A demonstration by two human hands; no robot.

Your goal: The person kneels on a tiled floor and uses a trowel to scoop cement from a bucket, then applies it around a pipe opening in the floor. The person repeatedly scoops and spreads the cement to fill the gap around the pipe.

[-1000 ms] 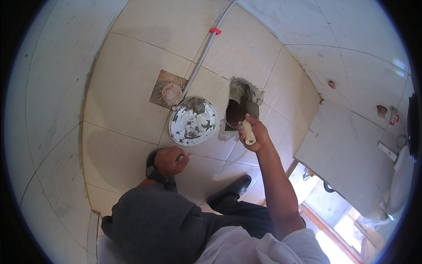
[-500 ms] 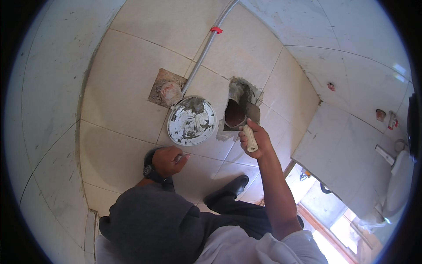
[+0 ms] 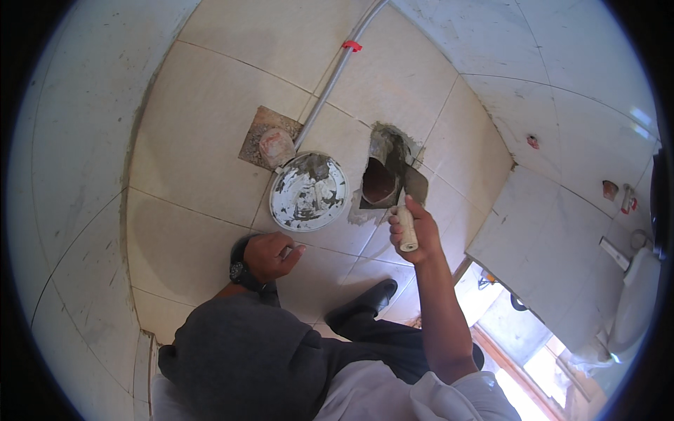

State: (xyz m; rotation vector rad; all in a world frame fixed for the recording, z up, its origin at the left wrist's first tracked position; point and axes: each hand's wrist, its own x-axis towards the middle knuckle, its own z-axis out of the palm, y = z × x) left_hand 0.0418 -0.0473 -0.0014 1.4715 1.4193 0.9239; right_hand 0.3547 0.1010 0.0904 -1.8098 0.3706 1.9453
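- While the right hand (image 3: 423,230), in the head view, is clamped around the cream-coloured cylindrical handle (image 3: 406,235) of a flat-bladed grey metal trowel (image 3: 416,184), the blade points away from the person, over the right edge of a roughly rectangular cut-out with ragged grey mortar edges (image 3: 385,144). Whether the blade presses on that edge cannot be told.
- Inside the cut-out, just left of the blade, sits a round, reddish-brown pipe opening (image 3: 379,184), with nothing over it.
- The left hand (image 3: 274,257) is loosely curled, thumb standing apart from the fingers, with nothing seen in it; a black round-faced wristwatch (image 3: 239,272) is on that wrist.
- Near that hand, left of the cut-out, a white round plastic lid or container top (image 3: 309,191), smeared with grey mortar, lies by a square bare patch in the beige floor tiles (image 3: 189,221).
- The step in hand appears to be trowelling along the right side of the cut-out.
- A next pass would call for a firm grip, a flat blade angle and mortar kept clear of the pipe opening; more mortar, if wanted, seems to be within reach on the white lid.
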